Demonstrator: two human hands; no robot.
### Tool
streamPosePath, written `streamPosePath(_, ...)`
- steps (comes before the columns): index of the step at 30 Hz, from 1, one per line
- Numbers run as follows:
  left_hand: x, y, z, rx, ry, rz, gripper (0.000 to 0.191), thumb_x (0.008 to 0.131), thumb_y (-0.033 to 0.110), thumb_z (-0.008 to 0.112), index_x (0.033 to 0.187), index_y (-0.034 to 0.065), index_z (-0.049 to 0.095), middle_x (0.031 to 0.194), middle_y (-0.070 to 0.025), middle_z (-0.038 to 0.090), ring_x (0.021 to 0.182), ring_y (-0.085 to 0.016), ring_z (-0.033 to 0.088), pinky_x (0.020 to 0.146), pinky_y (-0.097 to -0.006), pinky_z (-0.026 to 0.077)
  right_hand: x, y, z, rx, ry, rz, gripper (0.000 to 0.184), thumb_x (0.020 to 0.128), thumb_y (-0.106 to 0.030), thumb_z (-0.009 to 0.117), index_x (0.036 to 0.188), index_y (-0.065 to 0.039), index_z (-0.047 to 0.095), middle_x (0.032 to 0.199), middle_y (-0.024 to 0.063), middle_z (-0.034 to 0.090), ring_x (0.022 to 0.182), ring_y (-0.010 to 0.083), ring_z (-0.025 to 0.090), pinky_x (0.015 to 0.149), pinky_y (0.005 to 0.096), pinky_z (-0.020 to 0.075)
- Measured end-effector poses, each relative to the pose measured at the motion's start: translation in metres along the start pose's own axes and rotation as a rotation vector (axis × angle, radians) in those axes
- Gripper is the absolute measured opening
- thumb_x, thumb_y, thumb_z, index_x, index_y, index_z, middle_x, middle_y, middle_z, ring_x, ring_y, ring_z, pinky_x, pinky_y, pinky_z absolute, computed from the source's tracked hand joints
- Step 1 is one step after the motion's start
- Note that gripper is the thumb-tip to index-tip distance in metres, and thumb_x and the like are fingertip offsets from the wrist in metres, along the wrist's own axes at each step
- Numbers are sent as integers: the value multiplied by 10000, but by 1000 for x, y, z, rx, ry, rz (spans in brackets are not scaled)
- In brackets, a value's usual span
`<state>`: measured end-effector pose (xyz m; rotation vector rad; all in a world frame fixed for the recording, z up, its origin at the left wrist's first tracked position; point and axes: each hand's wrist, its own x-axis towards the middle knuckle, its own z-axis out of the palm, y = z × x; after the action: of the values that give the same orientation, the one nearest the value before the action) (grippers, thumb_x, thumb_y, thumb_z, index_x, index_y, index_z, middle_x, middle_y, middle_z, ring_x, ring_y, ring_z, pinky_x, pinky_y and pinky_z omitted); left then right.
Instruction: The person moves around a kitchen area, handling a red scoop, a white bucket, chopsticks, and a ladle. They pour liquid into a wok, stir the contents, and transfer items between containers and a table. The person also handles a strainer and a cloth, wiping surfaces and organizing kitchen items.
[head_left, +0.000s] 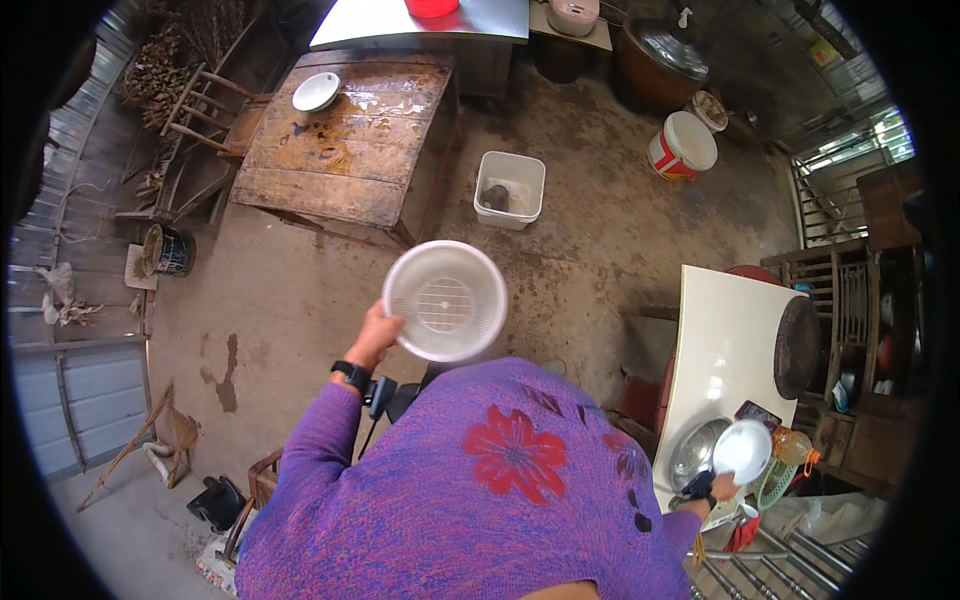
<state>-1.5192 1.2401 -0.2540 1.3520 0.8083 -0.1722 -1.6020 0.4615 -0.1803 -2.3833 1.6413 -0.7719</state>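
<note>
My left hand grips the rim of a whitish plastic strainer basket, held out over the concrete floor. Its slotted bottom shows from above. At the lower right, my right hand holds a round white bowl or plate by its near edge, above a pale tabletop. A shiny metal basin sits beside it, partly covered. A phone, a plastic bottle with orange liquid and a green basket lie close around the bowl.
A wet wooden table bears a white dish. On the floor stand a square white bucket and a round white bucket. A round chopping board lies on the pale table. Metal railings run along the lower right.
</note>
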Motion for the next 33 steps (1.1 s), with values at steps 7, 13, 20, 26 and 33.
streamPosePath(7, -6, -6, -116, -395, 292, -16, 370, 721, -16, 433, 1088, -8, 480, 896, -109, 606, 681, -194, 630, 497, -286, 541, -126, -248, 93, 1033, -696, 131, 414, 750, -100, 572, 1132, 21, 470, 896, 108, 587, 749, 247, 600, 536, 341, 489)
streamPosePath(13, -24, -8, -152, -692, 449, -25, 393, 720, 3, 448, 1112, -35, 452, 929, -143, 592, 690, -213, 628, 509, -273, 545, -337, -480, 124, 913, -1570, -200, 355, 807, -93, 513, 1134, 38, 472, 980, 113, 582, 765, 211, 607, 521, 319, 517)
streamPosePath(20, -48, -18, -193, -919, 718, 0, 385, 753, 28, 449, 1136, -4, 429, 1007, -143, 563, 812, -259, 615, 606, -351, 553, -574, -687, 137, 768, -2000, -710, 339, 840, -118, 417, 1165, -18, 419, 969, 121, 587, 762, 225, 628, 539, 338, 554)
streamPosePath(26, -50, 15, -209, -907, 958, -19, 408, 724, -8, 429, 1133, -12, 425, 1009, -162, 557, 745, -260, 622, 536, -332, 556, -734, -801, 136, 710, -1982, -735, 338, 851, -179, 431, 1099, 51, 423, 943, 205, 576, 675, 287, 639, 478, 360, 562)
streamPosePath(33, 10, 37, -238, -959, 924, -78, 451, 696, -21, 434, 1146, 6, 425, 1040, -146, 544, 817, -268, 610, 598, -369, 560, -844, -851, 165, 487, -1533, -928, 293, 797, -203, 545, 882, 74, 509, 726, 197, 606, 519, 273, 620, 373, 344, 496)
